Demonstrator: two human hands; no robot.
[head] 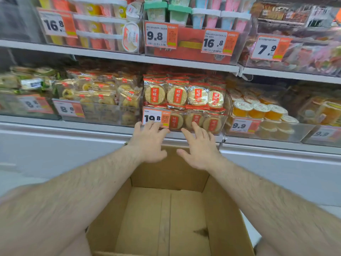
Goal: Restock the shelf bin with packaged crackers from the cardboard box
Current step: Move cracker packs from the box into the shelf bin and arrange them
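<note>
The cardboard box (166, 209) sits open just below the shelf's front edge, and as far as this view reaches its bare bottom holds no packets at all (only the near end of its floor is cut off by the frame). That suggests the unloading is finished, or very nearly so.

The shelf bin (224, 122), a clear one with a 19.8 price tag (156, 118) on its front left corner, stands on the middle shelf (258, 140) at its front edge. It is packed with packaged crackers (177, 95): one row of round crackers in red-labelled wrappers stands upright above the bin's front wall, another row shows through the wall below, and more packets crowd behind them up to the shelf above.

Both hands are up at the bin's front wall and carry nothing. The left hand (149, 139) has its fingers spread and lying against the price tag at the lower left corner of the bin. The right hand (199, 146) is flat and relaxed, fingers straight, their tips reaching the lower front wall near its middle; whether they actually press on it I cannot tell.

I judge the restocking all but done: what seems left is squaring the bin on the shelf edge and clearing away the spent box
</note>
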